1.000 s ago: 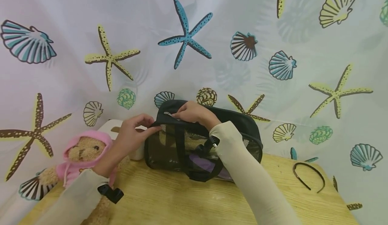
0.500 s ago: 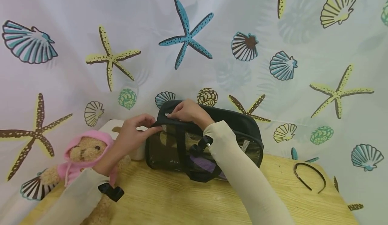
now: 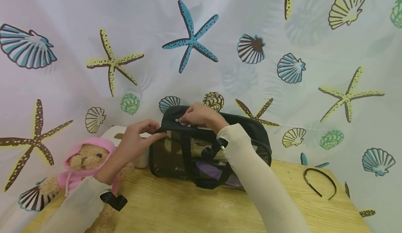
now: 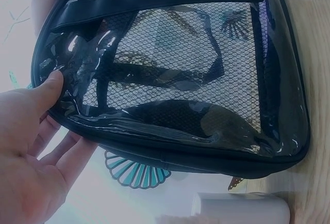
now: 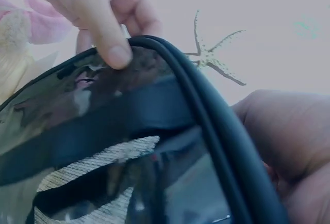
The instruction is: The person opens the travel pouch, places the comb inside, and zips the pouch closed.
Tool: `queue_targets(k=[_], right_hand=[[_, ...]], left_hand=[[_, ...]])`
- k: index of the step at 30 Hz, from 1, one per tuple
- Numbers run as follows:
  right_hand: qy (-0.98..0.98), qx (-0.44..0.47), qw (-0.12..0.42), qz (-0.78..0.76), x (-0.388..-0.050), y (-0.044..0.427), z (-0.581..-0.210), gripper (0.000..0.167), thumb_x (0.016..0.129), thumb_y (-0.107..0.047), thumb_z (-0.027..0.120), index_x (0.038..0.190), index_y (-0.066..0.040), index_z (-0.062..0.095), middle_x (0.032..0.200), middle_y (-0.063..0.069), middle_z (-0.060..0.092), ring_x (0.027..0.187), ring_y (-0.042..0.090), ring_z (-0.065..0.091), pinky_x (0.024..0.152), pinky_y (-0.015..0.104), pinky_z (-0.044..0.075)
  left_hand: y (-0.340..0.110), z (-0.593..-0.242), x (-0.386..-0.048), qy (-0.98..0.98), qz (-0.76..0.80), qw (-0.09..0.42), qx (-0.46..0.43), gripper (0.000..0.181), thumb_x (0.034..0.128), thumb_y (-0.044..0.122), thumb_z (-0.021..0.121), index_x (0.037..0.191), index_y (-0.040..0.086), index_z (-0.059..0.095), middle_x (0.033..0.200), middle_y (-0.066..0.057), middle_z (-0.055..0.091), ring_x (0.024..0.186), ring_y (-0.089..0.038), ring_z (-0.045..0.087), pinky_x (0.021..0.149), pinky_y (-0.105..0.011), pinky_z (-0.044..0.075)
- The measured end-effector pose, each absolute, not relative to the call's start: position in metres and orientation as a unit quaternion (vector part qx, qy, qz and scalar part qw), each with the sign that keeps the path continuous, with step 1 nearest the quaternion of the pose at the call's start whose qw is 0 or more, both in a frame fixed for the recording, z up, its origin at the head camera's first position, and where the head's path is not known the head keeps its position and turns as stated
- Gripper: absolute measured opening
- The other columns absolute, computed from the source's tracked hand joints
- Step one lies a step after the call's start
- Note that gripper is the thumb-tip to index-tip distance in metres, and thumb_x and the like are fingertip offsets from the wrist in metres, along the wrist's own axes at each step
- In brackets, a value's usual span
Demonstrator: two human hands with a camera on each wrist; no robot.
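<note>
The soft black bag with clear plastic sides and black straps (image 3: 196, 142) sat on the yellow wooden surface (image 3: 176, 205). The person's left hand (image 3: 138, 135) held the bag's top left corner, with the thumb on the clear front and the other fingers tucked behind the edge. The right hand (image 3: 201, 116) was up on top of the bag, and its fingers looked to be pinching the little silver metal zip pull (image 3: 177, 120), close to that same corner. So both hands had a good hold, and the job looked to be partway through. The zip pull was near the bag's left end, but the right hand hid much of the zip, so I could not tell how much was done up and how much was left. A flat purple thing (image 3: 208, 169) showed through the bag's clear front, though what it was I could not tell. Some things were outside the bag: the fuzzy tan teddy bear in a pink hoodie (image 3: 89, 156) and a smooth white round-sided thing (image 3: 142, 159) to its left, and the thin dark curved headband (image 3: 315, 169) well to its right. Neither hand was touching those.
</note>
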State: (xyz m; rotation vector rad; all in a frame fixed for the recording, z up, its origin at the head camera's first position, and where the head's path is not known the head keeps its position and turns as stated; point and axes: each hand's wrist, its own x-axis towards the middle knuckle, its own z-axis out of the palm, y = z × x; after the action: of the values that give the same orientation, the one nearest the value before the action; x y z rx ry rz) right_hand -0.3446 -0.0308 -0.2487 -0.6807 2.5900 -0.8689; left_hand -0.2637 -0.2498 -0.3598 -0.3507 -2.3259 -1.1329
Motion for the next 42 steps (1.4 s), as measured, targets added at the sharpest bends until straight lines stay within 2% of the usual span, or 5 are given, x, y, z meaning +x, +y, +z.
queue_targets(k=[5,15,22,31,42], right_hand=[[0.897,-0.245,0.183,-0.318,-0.346,-0.019,-0.245,0.025,0.102,-0.026,0.064,0.088,-0.011,0.078,0.062,-0.005,0.051,0.054,0.011,0.035,0.054,0.028,0.033],[0.895,-0.238,0.194,-0.322,-0.348,-0.004,-0.241,0.022,0.102,-0.025,0.065,0.095,-0.010,0.080,0.075,-0.003,0.063,0.057,0.010,0.038,0.056,0.026,0.037],[0.903,-0.233,0.196,-0.304,-0.349,0.008,-0.235,0.022,0.102,-0.027,0.064,0.105,-0.012,0.080,0.091,-0.003,0.066,0.075,0.012,0.054,0.072,0.027,0.055],[0.902,-0.222,0.201,-0.309,-0.346,0.037,-0.231,0.024,0.101,-0.028,0.065,0.088,-0.011,0.076,0.075,-0.004,0.059,0.067,0.012,0.048,0.064,0.029,0.054],[0.892,-0.219,0.202,-0.341,-0.347,0.069,-0.230,0.022,0.101,-0.024,0.064,0.092,-0.007,0.074,0.079,-0.002,0.061,0.068,0.012,0.051,0.069,0.029,0.059]], left_hand=[[-0.250,-0.360,-0.261,-0.864,-0.413,0.259,-0.123,0.020,0.0914,0.029,0.080,0.099,0.015,0.070,0.101,-0.001,0.075,0.090,-0.004,0.069,0.080,-0.027,0.052],[-0.249,-0.360,-0.262,-0.866,-0.414,0.250,-0.129,0.020,0.0922,0.030,0.079,0.100,0.015,0.070,0.102,-0.002,0.075,0.090,-0.006,0.070,0.082,-0.035,0.054],[-0.250,-0.360,-0.261,-0.869,-0.405,0.256,-0.128,0.019,0.0925,0.030,0.079,0.101,0.016,0.070,0.102,-0.001,0.075,0.090,-0.007,0.070,0.081,-0.036,0.055],[-0.250,-0.359,-0.262,-0.871,-0.399,0.252,-0.136,0.019,0.0926,0.031,0.079,0.100,0.016,0.070,0.100,-0.001,0.075,0.088,-0.004,0.068,0.081,-0.033,0.054],[-0.249,-0.355,-0.261,-0.873,-0.392,0.254,-0.141,0.017,0.0918,0.026,0.080,0.099,0.014,0.070,0.098,-0.001,0.075,0.085,-0.001,0.068,0.085,-0.037,0.055]])
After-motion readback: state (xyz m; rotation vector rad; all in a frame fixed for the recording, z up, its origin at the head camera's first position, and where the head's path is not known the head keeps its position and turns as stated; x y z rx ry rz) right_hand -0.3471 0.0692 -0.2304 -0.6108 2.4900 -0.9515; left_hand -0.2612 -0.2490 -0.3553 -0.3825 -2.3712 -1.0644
